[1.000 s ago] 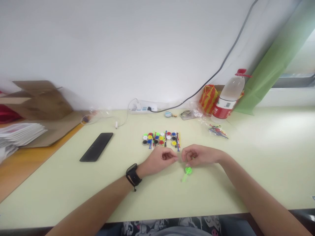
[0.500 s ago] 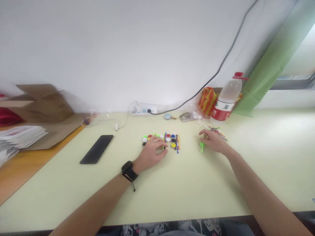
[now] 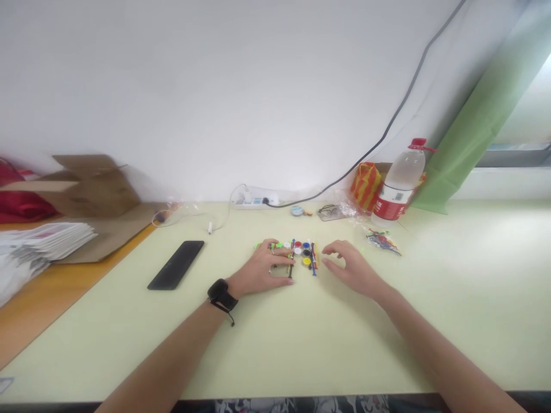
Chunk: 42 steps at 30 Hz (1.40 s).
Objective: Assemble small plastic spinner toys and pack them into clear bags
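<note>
My left hand (image 3: 262,267) lies over a group of small coloured plastic pieces, its fingers spread and partly hiding them. Round pieces show around the fingertips: a yellow disc (image 3: 306,261), a red disc (image 3: 298,245) and a black disc (image 3: 306,252). Thin sticks stand between them, among them a black stick (image 3: 291,267) by my left thumb and a blue stick (image 3: 314,267) on the right side. My right hand (image 3: 348,269) hovers just right of the group, thumb and forefinger apart, with nothing visible between them. A loose pile of coloured sticks (image 3: 383,241) lies behind it.
A black phone-like slab (image 3: 176,265) lies at left. Along the wall are a power strip (image 3: 256,199), a clear plastic wrapper (image 3: 348,206) and a large water bottle (image 3: 398,183). Cardboard (image 3: 92,183) and stacked white items (image 3: 55,241) occupy the far left.
My right hand has moved left from the stick pile to beside the group. The green piece beneath it no longer shows. My left fingers have spread wider, and the view has shifted slightly.
</note>
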Each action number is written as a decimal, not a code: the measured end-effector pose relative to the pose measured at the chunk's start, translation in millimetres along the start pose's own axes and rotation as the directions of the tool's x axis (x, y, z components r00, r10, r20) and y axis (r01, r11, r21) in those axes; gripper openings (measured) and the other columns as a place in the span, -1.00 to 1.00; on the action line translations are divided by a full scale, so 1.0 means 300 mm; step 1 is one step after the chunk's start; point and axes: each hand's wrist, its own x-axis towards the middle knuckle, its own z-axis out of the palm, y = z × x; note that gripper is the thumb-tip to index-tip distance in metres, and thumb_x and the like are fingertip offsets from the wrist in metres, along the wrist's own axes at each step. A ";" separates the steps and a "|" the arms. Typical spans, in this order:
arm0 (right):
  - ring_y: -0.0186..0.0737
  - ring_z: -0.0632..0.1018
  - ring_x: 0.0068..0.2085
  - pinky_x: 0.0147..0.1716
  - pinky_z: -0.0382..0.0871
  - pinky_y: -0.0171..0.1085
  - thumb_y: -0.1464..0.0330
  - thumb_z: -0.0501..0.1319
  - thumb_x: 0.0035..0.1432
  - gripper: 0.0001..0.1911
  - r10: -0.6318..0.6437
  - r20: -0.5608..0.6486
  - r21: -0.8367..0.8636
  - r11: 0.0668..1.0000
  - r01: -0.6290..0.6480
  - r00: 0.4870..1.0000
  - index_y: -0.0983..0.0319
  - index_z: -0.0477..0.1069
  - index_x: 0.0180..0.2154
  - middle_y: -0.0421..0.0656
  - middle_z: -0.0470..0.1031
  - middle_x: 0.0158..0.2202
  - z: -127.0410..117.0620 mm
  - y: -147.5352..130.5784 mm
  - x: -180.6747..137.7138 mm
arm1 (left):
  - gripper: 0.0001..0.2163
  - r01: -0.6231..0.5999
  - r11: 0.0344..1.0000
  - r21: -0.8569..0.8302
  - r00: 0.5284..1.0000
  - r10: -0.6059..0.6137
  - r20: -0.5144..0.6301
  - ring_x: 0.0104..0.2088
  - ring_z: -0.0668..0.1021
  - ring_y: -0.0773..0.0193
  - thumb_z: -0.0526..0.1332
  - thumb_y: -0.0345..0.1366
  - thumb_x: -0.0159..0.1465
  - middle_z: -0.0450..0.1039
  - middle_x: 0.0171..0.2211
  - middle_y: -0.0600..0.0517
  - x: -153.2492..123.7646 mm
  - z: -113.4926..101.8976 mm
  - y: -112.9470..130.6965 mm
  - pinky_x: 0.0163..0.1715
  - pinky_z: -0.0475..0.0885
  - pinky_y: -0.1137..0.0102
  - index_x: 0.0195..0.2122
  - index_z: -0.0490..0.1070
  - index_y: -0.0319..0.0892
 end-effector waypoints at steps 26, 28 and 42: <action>0.04 0.41 0.16 0.14 0.37 0.01 0.23 0.10 0.43 -0.61 0.056 0.175 -0.206 0.978 -0.020 0.983 0.14 0.41 0.20 0.00 0.48 0.09 0.059 -0.006 -0.024 | -0.81 -0.027 0.987 0.157 0.995 0.042 -0.092 0.21 0.34 -0.03 0.33 -0.20 0.33 0.53 0.14 0.04 0.004 0.079 0.030 0.26 0.24 -0.05 -0.05 0.59 0.00; 0.05 0.42 0.14 0.13 0.38 0.01 0.22 0.10 0.43 -0.62 0.056 0.177 -0.211 0.977 -0.018 0.983 0.15 0.43 0.18 0.00 0.49 0.08 0.058 -0.005 -0.024 | -0.81 -0.015 0.992 0.127 0.992 0.030 -0.119 0.21 0.35 -0.01 0.33 -0.21 0.33 0.53 0.13 0.04 0.004 0.084 0.036 0.28 0.23 -0.03 -0.05 0.59 0.00; 0.08 0.52 0.03 0.06 0.44 0.01 0.22 0.23 0.32 -0.77 0.144 0.023 -0.262 0.956 -0.133 0.989 0.22 0.50 -0.09 0.05 0.49 -0.02 0.058 0.016 -0.020 | -0.83 0.015 0.999 0.051 0.977 -0.004 -0.214 0.16 0.39 0.06 0.30 -0.31 0.33 0.56 0.05 0.04 0.007 0.097 0.031 0.30 0.23 -0.01 -0.08 0.58 0.01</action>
